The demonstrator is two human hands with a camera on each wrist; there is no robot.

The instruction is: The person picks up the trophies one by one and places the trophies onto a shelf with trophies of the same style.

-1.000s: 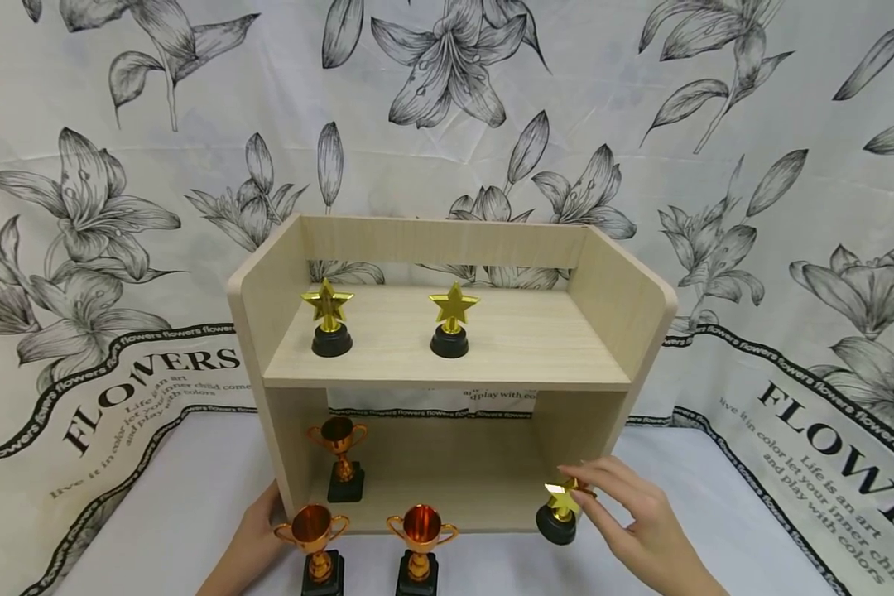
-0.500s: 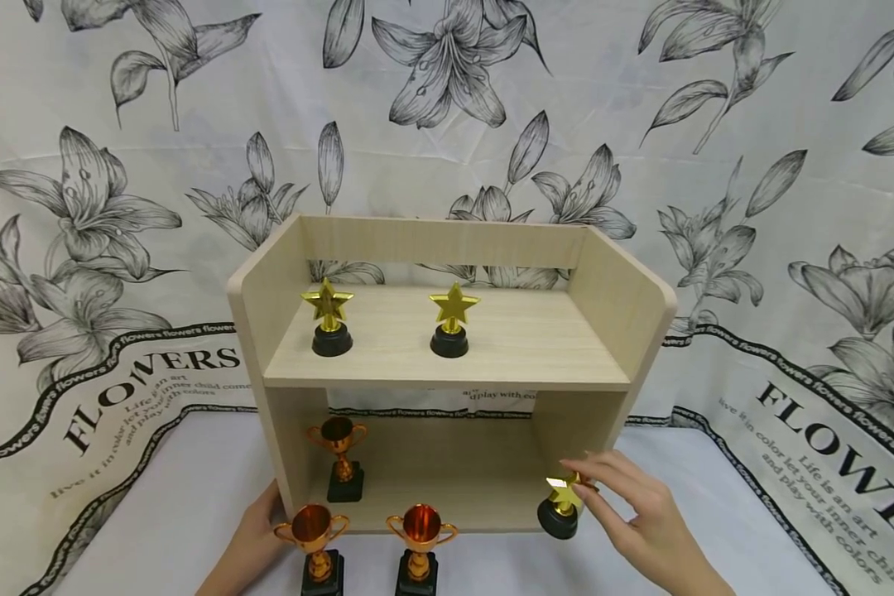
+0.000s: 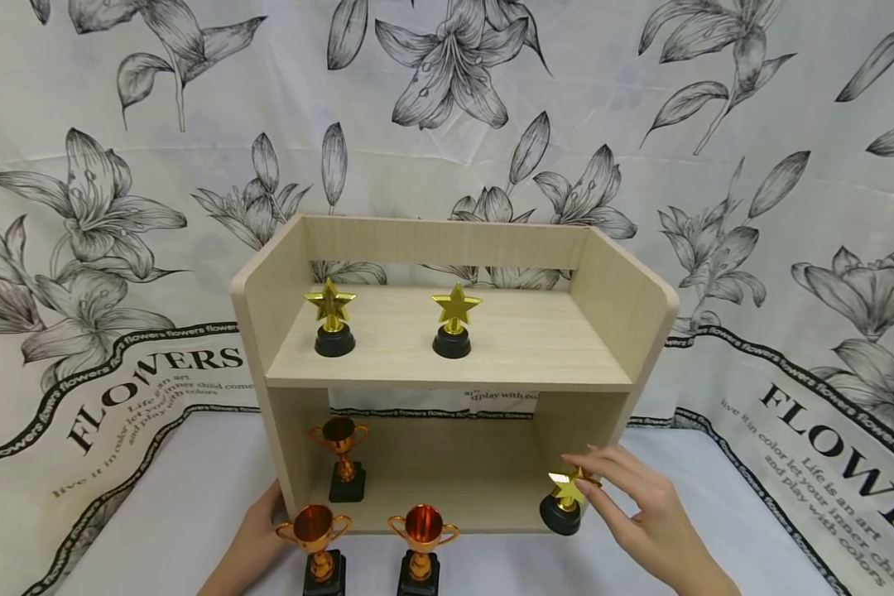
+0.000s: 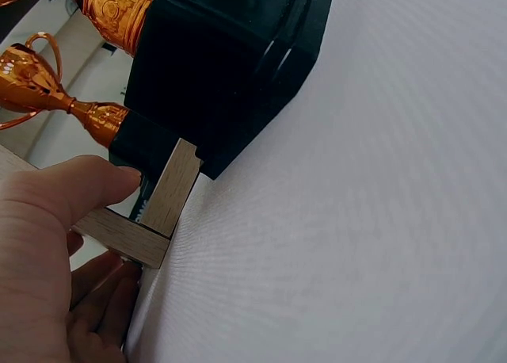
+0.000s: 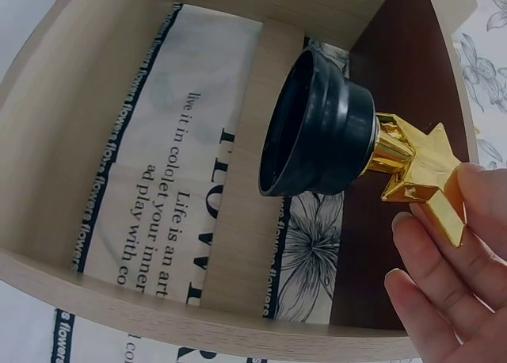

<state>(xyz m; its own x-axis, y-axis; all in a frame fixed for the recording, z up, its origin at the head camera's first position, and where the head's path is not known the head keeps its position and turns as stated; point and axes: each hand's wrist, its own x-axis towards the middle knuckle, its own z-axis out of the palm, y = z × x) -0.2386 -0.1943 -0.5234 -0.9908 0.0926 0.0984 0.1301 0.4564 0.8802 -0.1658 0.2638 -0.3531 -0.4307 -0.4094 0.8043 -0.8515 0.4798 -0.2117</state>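
My right hand (image 3: 644, 513) pinches a gold star trophy (image 3: 566, 490) by a point of its star. The trophy hangs tilted before the right end of the wooden shelf's (image 3: 447, 384) lower compartment; its hollow black base (image 5: 317, 129) shows in the right wrist view. At the shelf's lower left corner, my left hand (image 3: 257, 530) grips the side panel, its thumb (image 4: 95, 181) against the wood and its fingers behind. Two star trophies, one left (image 3: 331, 319) and one mid-shelf (image 3: 454, 321), stand upright on the upper board.
A bronze cup trophy (image 3: 345, 459) stands inside the lower compartment at left. Two more cups, one left (image 3: 318, 550) and one near the middle (image 3: 422, 550), stand on the white tablecloth (image 3: 536, 571) before the shelf. Flower-printed cloth (image 3: 447, 165) hangs behind.
The star trophy in my right hand has risen slightly and drifted a little to the right. My left hand keeps its grip on the shelf, and the standing trophies stay put.
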